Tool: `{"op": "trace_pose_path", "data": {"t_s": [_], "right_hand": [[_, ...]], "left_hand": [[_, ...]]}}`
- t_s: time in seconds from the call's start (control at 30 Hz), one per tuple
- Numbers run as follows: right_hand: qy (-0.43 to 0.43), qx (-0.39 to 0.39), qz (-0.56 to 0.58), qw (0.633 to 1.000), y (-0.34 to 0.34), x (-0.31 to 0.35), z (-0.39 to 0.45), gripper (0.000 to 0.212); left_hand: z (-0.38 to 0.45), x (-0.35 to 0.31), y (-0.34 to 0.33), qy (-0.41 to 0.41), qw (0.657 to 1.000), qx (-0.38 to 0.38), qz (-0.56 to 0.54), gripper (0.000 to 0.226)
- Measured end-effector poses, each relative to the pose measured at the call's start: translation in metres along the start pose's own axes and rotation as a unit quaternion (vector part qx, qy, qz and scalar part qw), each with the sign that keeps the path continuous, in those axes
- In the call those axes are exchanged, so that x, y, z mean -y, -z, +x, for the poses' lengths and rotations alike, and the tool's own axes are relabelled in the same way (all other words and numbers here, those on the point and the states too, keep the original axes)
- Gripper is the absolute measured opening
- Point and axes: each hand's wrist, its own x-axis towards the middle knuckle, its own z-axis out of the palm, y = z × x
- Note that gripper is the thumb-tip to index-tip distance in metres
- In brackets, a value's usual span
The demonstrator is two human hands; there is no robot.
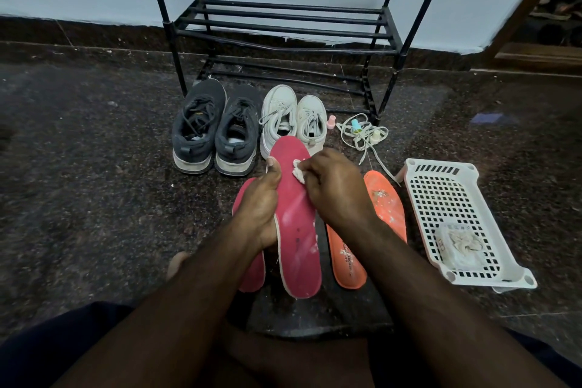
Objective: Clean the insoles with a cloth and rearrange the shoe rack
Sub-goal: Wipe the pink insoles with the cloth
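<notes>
a person sat on the dark speckled floor [94, 198] at the centre of the frame, the left hand [258, 208] gripping a red insole [296, 230] along its left edge, thumb laid up the edge and the other fingers curled out of sight behind it. the right hand [337, 189] pinched a small white cloth [299, 172] in curled fingers and pressed it against the upper part of that insole, whose lower half showed pale smears. a second red insole [255, 274] lay on the floor behind the left hand, and two orange insoles [385, 198] lay just right of centre, the farther one flecked with white. above them stood a pair of dark grey sneakers [214, 132] and a pair of white sneakers [293, 116], side by side before the black shoe rack [283, 28] at the top centre, its visible shelves bare. loose white laces [362, 135] lay right of the white pair. a white perforated basket [447, 198] at the right held a crumpled cloth in clear wrapping [463, 246].
</notes>
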Motion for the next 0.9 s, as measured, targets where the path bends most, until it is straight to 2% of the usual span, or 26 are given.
{"op": "trace_pose_path", "data": {"t_s": [0.2,0.37,0.6,0.77,0.9], "right_hand": [[0.020,0.096,0.005,0.995,0.004,0.005,-0.005,0.021],[0.006,0.020,0.021,1.000,0.000,0.000,-0.002,0.022],[0.049,0.083,0.013,0.995,-0.002,0.010,-0.011,0.023],[0.017,0.035,0.010,0.999,-0.001,0.001,-0.006,0.022],[0.022,0.073,0.019,0.997,-0.002,0.011,-0.013,0.024]], "left_hand": [[0.005,-0.003,0.005,-0.010,1.000,-0.015,0.001,0.077],[0.004,-0.002,0.002,-0.008,1.000,-0.012,-0.012,0.072],[0.005,-0.002,0.003,0.005,0.999,-0.040,-0.015,0.072],[0.003,0.000,0.002,0.003,0.999,-0.032,-0.012,0.073],[0.003,-0.002,0.002,0.004,0.999,-0.046,-0.012,0.069]]}}
